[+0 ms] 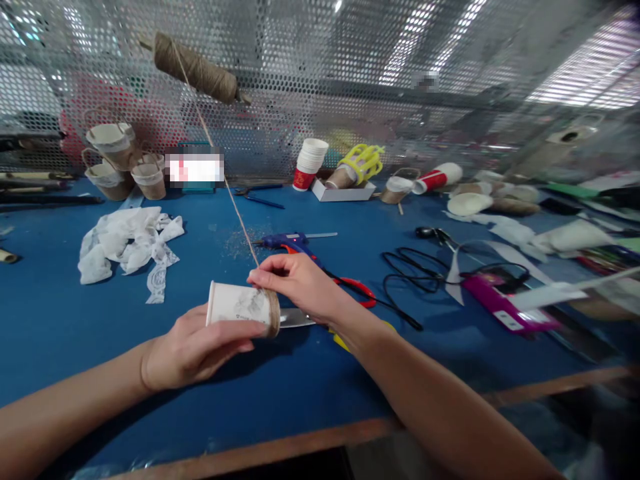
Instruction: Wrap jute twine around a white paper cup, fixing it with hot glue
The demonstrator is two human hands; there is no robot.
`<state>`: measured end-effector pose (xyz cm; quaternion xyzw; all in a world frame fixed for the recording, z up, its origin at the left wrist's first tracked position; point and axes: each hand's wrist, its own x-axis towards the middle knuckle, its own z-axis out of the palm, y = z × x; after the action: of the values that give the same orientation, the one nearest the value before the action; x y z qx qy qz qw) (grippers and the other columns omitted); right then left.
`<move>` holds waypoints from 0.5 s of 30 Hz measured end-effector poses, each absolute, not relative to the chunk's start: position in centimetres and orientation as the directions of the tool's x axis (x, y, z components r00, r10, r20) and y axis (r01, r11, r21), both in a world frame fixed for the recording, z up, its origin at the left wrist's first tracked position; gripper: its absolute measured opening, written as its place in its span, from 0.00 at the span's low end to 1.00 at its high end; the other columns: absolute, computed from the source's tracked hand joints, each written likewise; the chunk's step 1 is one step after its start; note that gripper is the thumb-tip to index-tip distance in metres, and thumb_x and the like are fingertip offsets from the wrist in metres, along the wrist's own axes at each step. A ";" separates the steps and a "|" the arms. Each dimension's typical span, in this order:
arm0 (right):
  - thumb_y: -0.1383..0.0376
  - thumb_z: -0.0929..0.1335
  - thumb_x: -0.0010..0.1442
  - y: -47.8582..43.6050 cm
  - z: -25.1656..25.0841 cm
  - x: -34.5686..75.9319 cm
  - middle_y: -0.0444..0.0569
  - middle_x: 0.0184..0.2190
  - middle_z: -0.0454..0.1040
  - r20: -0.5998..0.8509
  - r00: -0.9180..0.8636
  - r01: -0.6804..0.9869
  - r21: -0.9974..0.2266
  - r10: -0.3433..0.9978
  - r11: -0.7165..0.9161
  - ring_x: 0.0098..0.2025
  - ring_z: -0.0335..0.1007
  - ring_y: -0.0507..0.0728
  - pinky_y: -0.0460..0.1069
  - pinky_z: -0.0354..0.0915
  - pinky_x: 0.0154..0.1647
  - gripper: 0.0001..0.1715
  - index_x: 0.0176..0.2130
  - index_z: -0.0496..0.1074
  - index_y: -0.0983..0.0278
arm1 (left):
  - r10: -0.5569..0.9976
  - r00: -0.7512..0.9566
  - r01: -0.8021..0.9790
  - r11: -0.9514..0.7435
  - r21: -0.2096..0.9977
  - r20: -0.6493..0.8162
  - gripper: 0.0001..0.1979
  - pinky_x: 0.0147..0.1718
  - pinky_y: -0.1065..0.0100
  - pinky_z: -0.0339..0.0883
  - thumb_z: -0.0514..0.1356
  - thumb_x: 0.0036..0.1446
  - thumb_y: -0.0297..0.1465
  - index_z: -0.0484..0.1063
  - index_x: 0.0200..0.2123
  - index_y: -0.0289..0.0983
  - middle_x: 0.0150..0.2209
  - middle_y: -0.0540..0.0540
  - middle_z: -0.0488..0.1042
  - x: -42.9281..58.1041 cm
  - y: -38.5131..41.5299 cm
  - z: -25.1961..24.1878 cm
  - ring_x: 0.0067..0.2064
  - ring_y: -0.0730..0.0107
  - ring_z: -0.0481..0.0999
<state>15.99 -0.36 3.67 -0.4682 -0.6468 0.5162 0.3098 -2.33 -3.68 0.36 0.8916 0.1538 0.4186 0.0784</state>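
Note:
A white paper cup [233, 303] with a grey print lies on its side in my left hand [193, 343], whose fingers wrap round it from below. Several turns of brown twine [274, 313] circle the cup's right end. My right hand [300, 283] pinches the twine strand [239, 217] between thumb and forefinger, right above the wound end. That strand runs taut up to a large twine spool [195, 69] on a rod by the mesh. Beneath my right hand show a scissor blade [295, 319] and red scissor handles [361, 291]. Behind it lies a blue glue gun [285, 241].
White lace [127, 243] is heaped on the blue table at left, before several twine-wrapped cups [149, 179]. At the back stand stacked paper cups [309, 165] and a white box [344, 192]. A black cable [413, 267] and a purple power strip [510, 303] lie at right.

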 end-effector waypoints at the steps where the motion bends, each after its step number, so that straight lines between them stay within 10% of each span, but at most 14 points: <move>1: 0.61 0.68 0.50 -0.3 3.6 16.0 0.44 0.25 0.70 -0.083 -0.368 0.276 -0.961 0.926 0.024 0.28 0.63 0.49 0.46 0.58 0.32 0.09 0.27 0.71 0.66 | 0.345 0.600 0.215 -0.939 0.270 0.722 0.11 0.32 0.73 0.70 0.52 0.57 0.24 0.62 0.44 0.37 0.32 0.46 0.73 -2.3 -3.7 0.4 0.33 0.70 0.74; 15: 0.53 0.62 0.55 -0.2 4.3 16.7 0.43 0.22 0.65 -0.049 -0.281 0.275 -0.961 0.959 0.031 0.23 0.59 0.47 0.45 0.56 0.22 0.19 0.25 0.63 0.65 | 0.759 0.363 0.336 -0.648 0.683 0.541 0.11 0.31 0.75 0.68 0.55 0.54 0.25 0.66 0.42 0.37 0.34 0.47 0.76 -2.2 -3.2 0.0 0.32 0.73 0.75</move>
<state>16.73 -0.24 4.26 -0.4900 -0.6292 0.4943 0.3458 -2.18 -3.24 0.02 0.7907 0.3461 0.4460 0.2368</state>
